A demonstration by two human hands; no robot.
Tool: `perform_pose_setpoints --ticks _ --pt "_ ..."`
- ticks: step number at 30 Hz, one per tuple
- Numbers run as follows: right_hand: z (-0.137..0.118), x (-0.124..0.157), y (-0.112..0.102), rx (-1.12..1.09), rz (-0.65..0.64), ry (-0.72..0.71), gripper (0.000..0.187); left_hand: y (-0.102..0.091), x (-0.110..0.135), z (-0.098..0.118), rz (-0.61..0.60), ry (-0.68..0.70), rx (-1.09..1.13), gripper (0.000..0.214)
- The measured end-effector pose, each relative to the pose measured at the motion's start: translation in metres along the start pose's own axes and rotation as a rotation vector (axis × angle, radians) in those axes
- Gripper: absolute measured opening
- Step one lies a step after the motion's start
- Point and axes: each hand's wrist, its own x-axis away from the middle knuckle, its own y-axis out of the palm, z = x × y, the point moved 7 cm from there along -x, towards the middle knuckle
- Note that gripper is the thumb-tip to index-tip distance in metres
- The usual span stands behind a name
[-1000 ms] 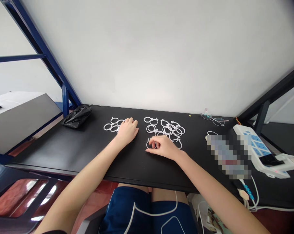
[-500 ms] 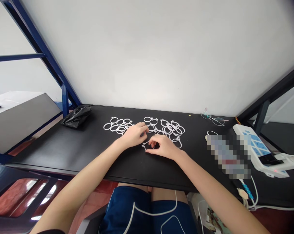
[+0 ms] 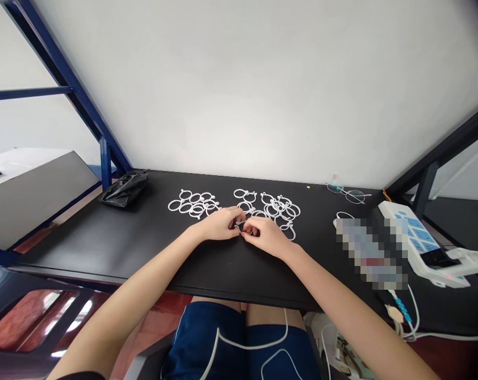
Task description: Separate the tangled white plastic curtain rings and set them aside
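My left hand and my right hand meet over the black table, their fingers closed on one thin white ring. The ring has small knobbed ends, and fingers hide most of it. Left of my left hand lies a flat cluster of similar white rings. Beyond my fingers are some more white rings, and past my right hand a tangled heap of white rings. How far the rings in the heap are linked I cannot tell.
A crumpled black plastic bag lies at the left back. To the right are glasses, a blurred-out flat object, a white power strip and cables. A white wall stands behind the table.
My left hand has come down and toward my right hand, and its fingers now close on the ring that my right hand held. More of the left cluster shows.
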Motion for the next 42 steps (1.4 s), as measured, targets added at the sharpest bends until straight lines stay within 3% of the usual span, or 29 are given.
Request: perform_pose_setpoints --ticks 18,26,35,42 --pt "0.001 0.000 -0.006 -0.050 0.074 0.022 0.008 -0.015 0.000 0.003 0.150 0.005 0.161 0.013" --pt "0.002 0.000 -0.008 -0.113 0.111 0.044 0.022 -0.019 0.000 0.001 0.179 -0.041 0.358 0.010" --pt "-0.002 0.001 -0.012 -0.124 0.153 -0.012 0.007 -0.020 0.001 0.002 0.203 -0.090 0.415 0.018" --pt "-0.003 0.000 -0.013 -0.116 0.164 -0.020 0.006 -0.017 0.001 -0.004 0.197 -0.099 0.448 0.023"
